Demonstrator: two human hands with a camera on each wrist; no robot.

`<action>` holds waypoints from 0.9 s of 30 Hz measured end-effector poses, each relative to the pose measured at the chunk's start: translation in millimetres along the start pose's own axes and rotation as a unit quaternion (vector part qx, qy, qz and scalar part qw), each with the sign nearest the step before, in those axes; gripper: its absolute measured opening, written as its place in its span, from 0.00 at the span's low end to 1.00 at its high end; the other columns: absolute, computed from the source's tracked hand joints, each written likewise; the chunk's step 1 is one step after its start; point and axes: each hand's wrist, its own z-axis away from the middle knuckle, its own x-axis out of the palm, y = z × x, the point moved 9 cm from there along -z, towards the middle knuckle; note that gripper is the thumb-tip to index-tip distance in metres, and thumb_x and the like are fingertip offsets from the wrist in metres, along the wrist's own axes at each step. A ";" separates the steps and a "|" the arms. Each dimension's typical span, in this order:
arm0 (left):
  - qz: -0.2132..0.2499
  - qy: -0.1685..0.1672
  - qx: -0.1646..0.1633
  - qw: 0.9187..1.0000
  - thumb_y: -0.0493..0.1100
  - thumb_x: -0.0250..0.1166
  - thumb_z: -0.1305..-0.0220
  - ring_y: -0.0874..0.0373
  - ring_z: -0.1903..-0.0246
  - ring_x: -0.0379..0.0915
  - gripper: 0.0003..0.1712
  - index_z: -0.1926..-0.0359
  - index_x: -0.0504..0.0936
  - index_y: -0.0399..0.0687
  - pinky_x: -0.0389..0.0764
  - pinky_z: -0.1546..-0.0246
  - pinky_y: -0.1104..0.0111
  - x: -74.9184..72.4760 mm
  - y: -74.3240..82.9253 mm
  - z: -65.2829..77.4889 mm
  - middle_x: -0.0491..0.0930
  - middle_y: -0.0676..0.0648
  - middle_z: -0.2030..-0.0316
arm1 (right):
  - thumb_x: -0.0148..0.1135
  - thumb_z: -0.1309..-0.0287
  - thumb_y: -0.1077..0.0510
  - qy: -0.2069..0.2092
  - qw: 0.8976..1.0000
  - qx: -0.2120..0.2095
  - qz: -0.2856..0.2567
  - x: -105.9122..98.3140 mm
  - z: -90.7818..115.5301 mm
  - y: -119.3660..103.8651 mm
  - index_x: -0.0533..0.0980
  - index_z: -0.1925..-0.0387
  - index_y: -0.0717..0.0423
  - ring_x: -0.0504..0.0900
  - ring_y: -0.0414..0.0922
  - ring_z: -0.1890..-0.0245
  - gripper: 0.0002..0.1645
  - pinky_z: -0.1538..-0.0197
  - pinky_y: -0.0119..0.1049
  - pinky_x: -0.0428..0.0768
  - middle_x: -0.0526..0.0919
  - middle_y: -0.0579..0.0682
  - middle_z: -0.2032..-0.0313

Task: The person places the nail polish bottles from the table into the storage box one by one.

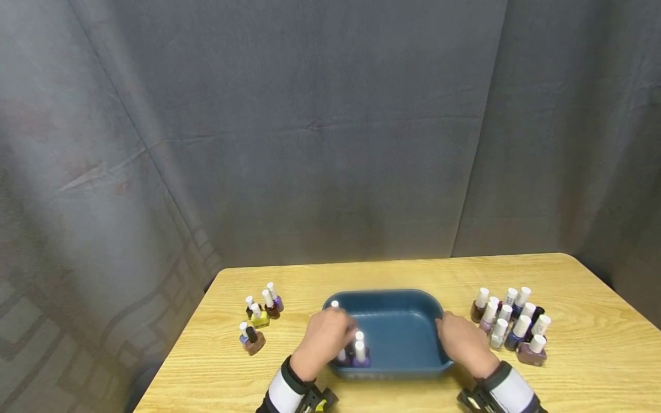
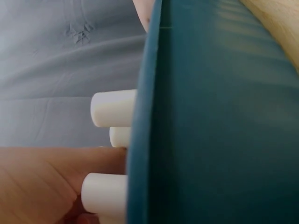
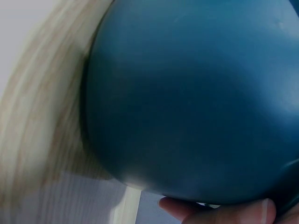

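A dark blue plastic tray (image 1: 403, 335) sits at the front middle of the wooden table. Several white-capped nail polish bottles (image 1: 360, 354) stand in its left end, purple ones at the front. My left hand (image 1: 324, 337) reaches over the left rim, fingers pointing down among these bottles. In the left wrist view, white caps (image 2: 112, 108) rise beside the fingers, and the tray wall hides the fingertips; I cannot tell whether they pinch a bottle. My right hand (image 1: 465, 341) grips the tray's right rim, its fingertips (image 3: 252, 212) showing at the edge in the right wrist view.
Right of the tray stands a tight cluster of nail polish bottles (image 1: 521, 332), mostly white-capped. Over on the left is a looser group, including a yellow bottle (image 1: 260, 319) and a brown black-capped one (image 1: 255, 342). A grey curtain (image 1: 330, 143) hangs behind the table (image 1: 310, 275).
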 end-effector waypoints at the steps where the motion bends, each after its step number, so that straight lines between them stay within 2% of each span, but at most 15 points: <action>1: 0.004 -0.001 0.001 1.000 0.46 0.66 0.48 0.67 0.83 0.66 0.09 0.82 0.80 0.56 0.63 0.85 0.76 -0.5 -0.2 -0.2 0.72 0.58 0.85 | 0.47 0.38 0.57 0.000 1.000 -0.001 0.000 0.0 -0.1 0.0 0.72 0.68 0.65 0.78 0.51 0.76 0.14 0.78 0.48 0.72 0.77 0.57 0.77; 8: 0.039 0.007 0.009 0.999 0.46 0.66 0.47 0.68 0.80 0.69 0.05 0.77 0.83 0.57 0.65 0.82 0.77 -7.5 -3.8 -1.5 0.76 0.59 0.81 | 0.47 0.37 0.56 -0.002 1.000 -0.001 -0.002 0.2 -0.7 0.3 0.72 0.68 0.65 0.78 0.51 0.76 0.14 0.78 0.47 0.72 0.77 0.58 0.76; 12: 0.052 0.023 0.002 0.998 0.47 0.66 0.46 0.68 0.78 0.73 0.04 0.74 0.84 0.55 0.69 0.80 0.77 -17.3 -14.2 -0.6 0.80 0.58 0.78 | 0.47 0.38 0.57 0.001 1.000 -0.003 -0.002 0.2 -0.1 0.2 0.72 0.68 0.65 0.77 0.50 0.76 0.14 0.78 0.47 0.72 0.77 0.57 0.77; 16: 0.057 0.033 -0.045 0.997 0.49 0.66 0.46 0.69 0.82 0.70 0.06 0.74 0.84 0.54 0.65 0.82 0.77 -32.2 -40.6 4.4 0.80 0.58 0.79 | 0.47 0.38 0.57 0.006 1.000 -0.007 -0.001 -0.2 0.0 -0.2 0.72 0.69 0.65 0.77 0.50 0.77 0.14 0.79 0.46 0.71 0.76 0.56 0.78; 19: 0.059 0.019 -0.118 0.991 0.50 0.66 0.46 0.69 0.85 0.64 0.08 0.77 0.83 0.54 0.60 0.85 0.76 -41.4 -71.5 13.6 0.76 0.58 0.83 | 0.47 0.38 0.57 0.006 1.000 -0.009 0.000 0.1 -0.3 -0.5 0.72 0.69 0.65 0.76 0.49 0.78 0.14 0.79 0.46 0.71 0.76 0.56 0.78; 21: 0.065 -0.010 -0.185 0.981 0.51 0.66 0.46 0.67 0.86 0.60 0.11 0.80 0.81 0.53 0.57 0.86 0.75 -44.1 -95.0 24.3 0.70 0.58 0.86 | 0.47 0.38 0.57 0.006 1.000 -0.009 0.000 0.1 -0.5 -0.6 0.72 0.69 0.65 0.76 0.49 0.78 0.14 0.79 0.46 0.71 0.76 0.56 0.78; 22: 0.071 -0.031 -0.222 0.972 0.52 0.66 0.46 0.66 0.87 0.58 0.15 0.83 0.78 0.52 0.55 0.86 0.74 -43.9 -107.0 31.3 0.66 0.58 0.88 | 0.47 0.38 0.57 0.006 1.000 -0.009 0.000 0.2 -0.7 -0.6 0.72 0.69 0.65 0.76 0.49 0.78 0.14 0.79 0.46 0.71 0.76 0.56 0.78; 25: 0.085 -0.106 -0.322 0.937 0.53 0.64 0.45 0.62 0.87 0.56 0.22 0.88 0.71 0.50 0.53 0.86 0.71 -40.2 -139.3 56.6 0.58 0.55 0.89 | 0.47 0.38 0.57 0.002 1.000 -0.007 -0.001 0.9 -0.8 -0.1 0.72 0.68 0.66 0.75 0.48 0.78 0.14 0.79 0.46 0.71 0.76 0.55 0.79; 27: 0.094 -0.149 -0.367 0.913 0.54 0.63 0.43 0.61 0.87 0.56 0.24 0.89 0.68 0.49 0.54 0.85 0.71 -36.8 -156.4 73.2 0.58 0.54 0.88 | 0.47 0.37 0.57 0.000 1.000 -0.007 -0.001 1.5 -0.6 0.2 0.72 0.68 0.66 0.75 0.48 0.78 0.14 0.79 0.46 0.71 0.75 0.55 0.79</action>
